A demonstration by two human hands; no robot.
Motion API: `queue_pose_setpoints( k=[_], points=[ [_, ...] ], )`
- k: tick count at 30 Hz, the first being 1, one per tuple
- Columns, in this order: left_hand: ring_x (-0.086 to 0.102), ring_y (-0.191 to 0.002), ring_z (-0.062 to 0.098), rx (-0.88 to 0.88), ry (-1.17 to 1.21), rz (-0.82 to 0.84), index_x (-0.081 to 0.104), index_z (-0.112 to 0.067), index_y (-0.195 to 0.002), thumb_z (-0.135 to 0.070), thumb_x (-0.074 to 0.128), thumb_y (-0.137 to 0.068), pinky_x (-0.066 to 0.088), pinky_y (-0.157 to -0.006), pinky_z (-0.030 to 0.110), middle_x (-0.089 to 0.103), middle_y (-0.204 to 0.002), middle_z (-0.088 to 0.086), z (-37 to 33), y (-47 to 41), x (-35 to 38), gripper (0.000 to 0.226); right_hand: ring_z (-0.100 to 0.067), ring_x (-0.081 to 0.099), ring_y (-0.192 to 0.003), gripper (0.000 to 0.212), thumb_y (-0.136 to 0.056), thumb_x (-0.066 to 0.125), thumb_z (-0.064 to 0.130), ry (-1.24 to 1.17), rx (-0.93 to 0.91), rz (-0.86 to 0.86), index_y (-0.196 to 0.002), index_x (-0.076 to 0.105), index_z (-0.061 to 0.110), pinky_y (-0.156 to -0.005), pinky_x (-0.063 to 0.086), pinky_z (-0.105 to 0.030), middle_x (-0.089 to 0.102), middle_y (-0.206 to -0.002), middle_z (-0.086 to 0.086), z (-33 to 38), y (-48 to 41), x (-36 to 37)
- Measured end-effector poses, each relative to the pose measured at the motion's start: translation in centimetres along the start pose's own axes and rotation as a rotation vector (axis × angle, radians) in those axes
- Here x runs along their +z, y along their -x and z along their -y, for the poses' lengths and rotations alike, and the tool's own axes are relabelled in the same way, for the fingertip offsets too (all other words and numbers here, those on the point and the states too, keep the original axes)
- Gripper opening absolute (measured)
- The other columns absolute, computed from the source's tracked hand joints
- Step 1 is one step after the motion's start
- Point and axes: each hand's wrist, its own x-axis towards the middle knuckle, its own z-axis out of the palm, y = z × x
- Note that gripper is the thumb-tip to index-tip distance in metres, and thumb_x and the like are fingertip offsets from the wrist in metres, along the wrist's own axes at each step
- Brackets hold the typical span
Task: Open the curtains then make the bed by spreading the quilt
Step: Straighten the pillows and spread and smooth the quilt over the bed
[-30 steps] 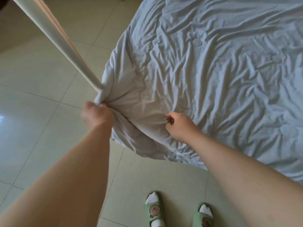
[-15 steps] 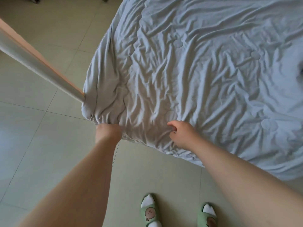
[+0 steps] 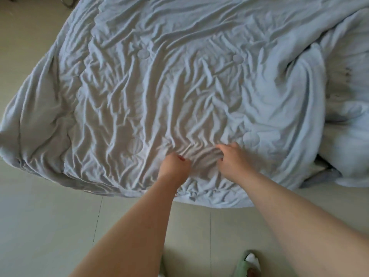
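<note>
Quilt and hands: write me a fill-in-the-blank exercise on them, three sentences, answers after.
1. The wrinkled quilt is pale ____ in colour.
2. The quilt is gripped near its close edge by ____ hands: the left hand and the right hand.
3. The slipper on the tiled floor is ____ in colour.

Missing words: blue; two; green.

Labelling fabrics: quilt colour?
Pale blue-grey quilt, plain with faint stitched circles; head view.
</note>
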Motion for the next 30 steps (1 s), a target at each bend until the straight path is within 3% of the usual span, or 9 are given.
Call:
queue_pose_setpoints(
  k=[6, 9, 13, 16, 20, 22, 25, 28, 30],
  points=[
    [0.049, -0.059, 0.015, 0.069, -0.013, 0.072, 0.057, -0.013, -0.090, -0.019, 0.052, -0.089, 0.040, -0.051, 0.023, 0.057, -0.074, 0.000, -6.3, 2.6, 9.2, 0.007, -0.032, 0.059, -0.099, 0.023, -0.091, 0.047, 0.014, -0.012, -0.060, -0.221, -0.107, 0.063, 0.013, -0.080, 0.045, -0.035, 0.059, -0.110, -0.009, -10.5, 1.9, -4.7],
    [0.056, -0.066, 0.012, 0.149, -0.009, 0.055, 0.061, -0.016, -0.094, -0.019, 0.056, -0.087, 0.041, -0.050, 0.021, 0.063, -0.081, -0.002, -10.1, 4.3, 14.6, 0.009, -0.035, 0.060, -0.089, 0.012, -0.086, 0.052, 0.014, -0.026, -0.023, -0.346, -0.092, 0.062, 0.011, -0.069, 0.042, -0.036, 0.062, -0.098, -0.011, -16.5, 3.3, -7.1],
    [0.063, -0.079, 0.017, 0.239, 0.036, 0.019, 0.064, -0.018, -0.088, -0.017, 0.059, -0.084, 0.052, -0.067, 0.028, 0.067, -0.083, -0.003, -14.7, 6.1, 21.5, 0.007, -0.036, 0.058, -0.093, 0.016, -0.086, 0.053, 0.015, -0.053, 0.143, -0.399, -0.102, 0.056, 0.011, -0.070, 0.041, -0.035, 0.056, -0.106, -0.012, -25.1, 4.8, -9.6],
    [0.065, -0.085, 0.019, 0.285, -0.007, -0.011, 0.064, -0.021, -0.088, -0.018, 0.059, -0.082, 0.053, -0.076, 0.030, 0.070, -0.087, -0.002, -17.6, 6.8, 25.9, 0.009, -0.038, 0.053, -0.105, 0.029, -0.086, 0.058, 0.018, -0.128, 0.323, -0.375, -0.112, 0.049, 0.010, -0.081, 0.043, -0.038, 0.051, -0.117, -0.015, -30.9, 5.3, -10.6],
    [0.061, -0.101, 0.017, 0.344, -0.076, 0.032, 0.054, -0.017, -0.126, -0.016, 0.059, -0.083, 0.045, -0.085, 0.024, 0.065, -0.112, 0.001, -20.6, 7.6, 30.2, 0.043, -0.036, 0.049, -0.120, 0.058, -0.086, 0.063, 0.028, -0.430, 0.486, -0.283, -0.134, 0.040, 0.005, -0.096, 0.042, -0.039, 0.047, -0.133, -0.021, -36.6, 5.6, -10.9],
    [0.059, -0.107, 0.022, 0.373, -0.109, 0.089, 0.035, -0.022, -0.143, -0.018, 0.059, -0.085, 0.046, -0.088, 0.026, 0.059, -0.122, 0.005, -21.7, 7.7, 31.7, 0.063, -0.034, 0.047, -0.125, 0.069, -0.086, 0.064, 0.032, -0.559, 0.511, -0.259, -0.143, 0.033, 0.008, -0.099, 0.041, -0.037, 0.044, -0.138, -0.020, -38.1, 5.5, -11.0],
    [0.053, -0.103, 0.027, 0.350, -0.274, 0.136, 0.012, -0.037, -0.148, -0.018, 0.053, -0.087, 0.043, -0.087, 0.030, 0.038, -0.128, 0.009, -22.9, 7.6, 33.0, 0.076, -0.031, 0.041, -0.130, 0.082, -0.084, 0.067, 0.035, -0.594, 0.425, -0.232, -0.149, 0.023, 0.015, -0.102, 0.037, -0.035, 0.038, -0.142, -0.016, -38.7, 5.3, -11.0],
    [0.040, -0.124, 0.035, 0.340, -0.585, -0.003, 0.005, -0.039, -0.148, -0.007, 0.050, -0.083, 0.039, -0.100, 0.038, 0.006, -0.148, 0.013, -24.2, 6.7, 33.5, 0.085, -0.034, 0.039, -0.129, 0.092, -0.082, 0.069, 0.034, -0.541, 0.375, -0.217, -0.151, 0.009, 0.019, -0.102, 0.037, -0.036, 0.030, -0.143, -0.017, -38.6, 5.1, -10.8],
    [0.046, -0.120, 0.036, 0.342, -0.718, -0.055, 0.000, -0.039, -0.148, 0.000, 0.048, -0.081, 0.045, -0.095, 0.038, -0.011, -0.153, 0.011, -25.0, 5.6, 33.6, 0.091, -0.036, 0.044, -0.124, 0.100, -0.081, 0.071, 0.030, -0.528, 0.384, -0.237, -0.151, 0.001, 0.023, -0.096, 0.041, -0.035, 0.024, -0.144, -0.018, -38.9, 4.8, -10.5]
  ],
)
